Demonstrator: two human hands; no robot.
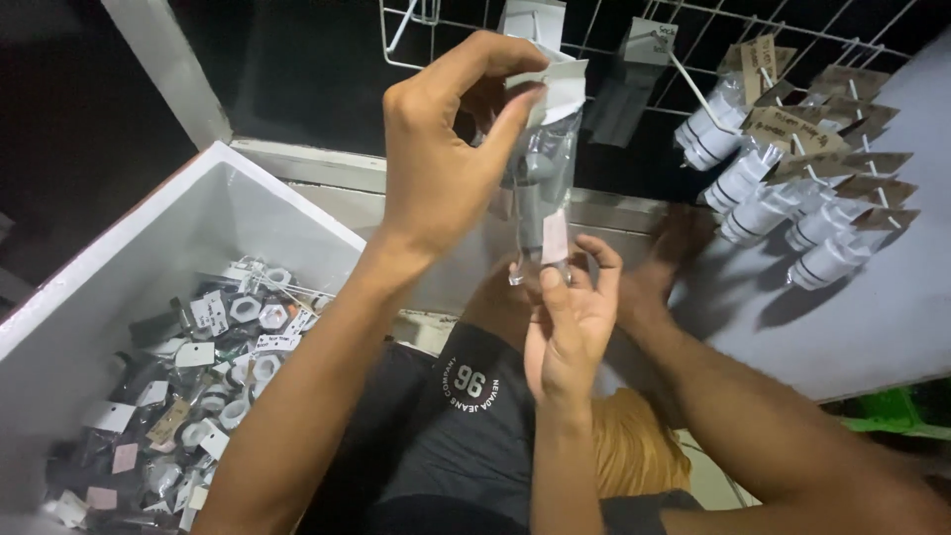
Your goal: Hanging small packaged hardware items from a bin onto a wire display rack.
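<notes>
Pinching clear packet [543,168]: left hand [441,149] fingers at top; right hand [570,317] fingers at bottom.

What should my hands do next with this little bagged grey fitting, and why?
Probably lift the packet toward a free hook on the wire rack. The left hand pinches its white header card, the right hand steadies its bottom, and similar packets already hang there.
</notes>
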